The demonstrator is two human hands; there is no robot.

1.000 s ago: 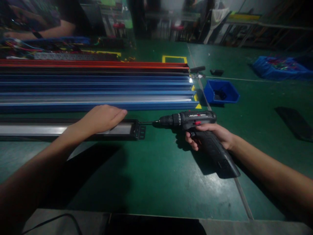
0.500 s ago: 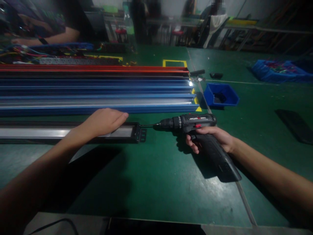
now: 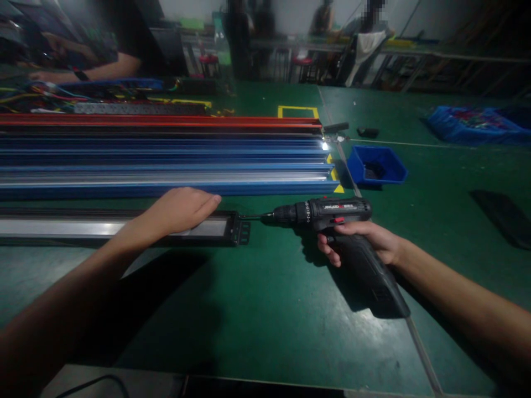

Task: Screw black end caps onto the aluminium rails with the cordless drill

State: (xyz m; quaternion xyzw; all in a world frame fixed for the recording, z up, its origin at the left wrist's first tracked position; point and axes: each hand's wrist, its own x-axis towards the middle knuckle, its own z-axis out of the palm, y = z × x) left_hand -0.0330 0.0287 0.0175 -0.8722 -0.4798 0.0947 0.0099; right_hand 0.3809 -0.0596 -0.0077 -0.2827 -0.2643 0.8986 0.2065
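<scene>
My right hand (image 3: 360, 237) is wrapped round the grip of a black cordless drill (image 3: 336, 213), forefinger at the trigger. Its long thin bit (image 3: 257, 216) points left, and the tip meets the end plate of a long black metal profile (image 3: 211, 228) with a pale strip inside. A slotted black bracket (image 3: 244, 232) sticks out from that end. My left hand (image 3: 182, 210) lies across the profile close to its end, thumb toward the drill and the other fingers closed over the far edge, partly hidden.
Several blue profiles (image 3: 249, 188) and a red one (image 3: 249, 122) lie behind, parallel. A blue bin (image 3: 377, 166) holds small dark parts. A dark flat object (image 3: 501, 218) lies at right. Across the table is a co-worker's arm (image 3: 108, 71) beside wiring.
The whole view has shifted slightly, so things sit a little lower. Both hands keep their grip, and the bit stays at the profile's end.
</scene>
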